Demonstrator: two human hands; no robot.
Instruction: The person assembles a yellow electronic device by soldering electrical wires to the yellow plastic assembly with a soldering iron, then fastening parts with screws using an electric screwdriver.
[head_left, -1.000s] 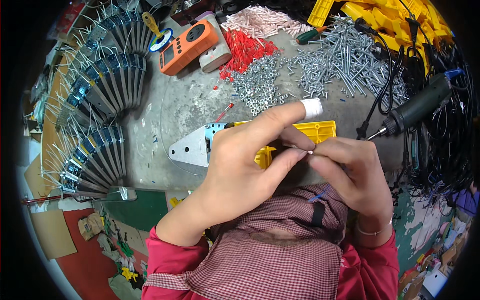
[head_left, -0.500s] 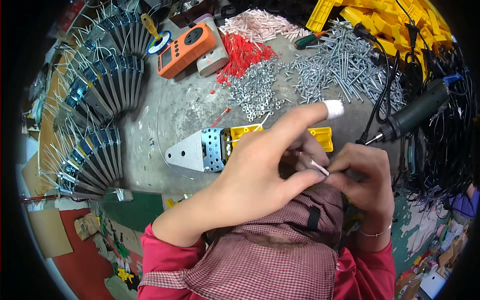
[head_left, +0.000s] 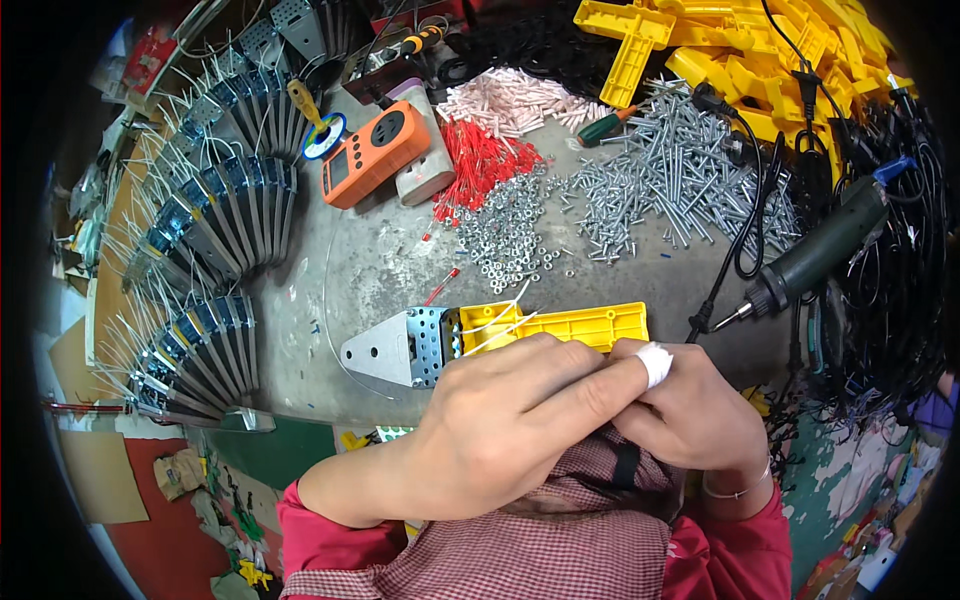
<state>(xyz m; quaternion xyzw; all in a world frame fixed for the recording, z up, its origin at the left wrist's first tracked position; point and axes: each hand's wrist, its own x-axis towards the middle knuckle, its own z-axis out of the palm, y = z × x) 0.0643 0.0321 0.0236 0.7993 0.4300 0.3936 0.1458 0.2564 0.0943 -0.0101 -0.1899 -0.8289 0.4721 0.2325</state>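
Observation:
My left hand, with white tape round one fingertip, meets my right hand in front of my checked apron. Both are closed, fingers curled together, and whatever lies between them is hidden. Just beyond them on the bench lies a yellow plastic housing. At its left end sits a perforated metal piece with a tapered grey plate. White wires stick out over the housing near that joint. A small red-ended part rests behind the metal piece.
Piles of nuts, screws, red parts and pale pink sleeves cover the back. A power screwdriver and black cables lie right; an orange meter and rows of metal assemblies stand left.
My hands have drawn together, the left one turning over so its back covers the fingers. The small pale pink sleeve pinched between them is now hidden. The view has shifted slightly.

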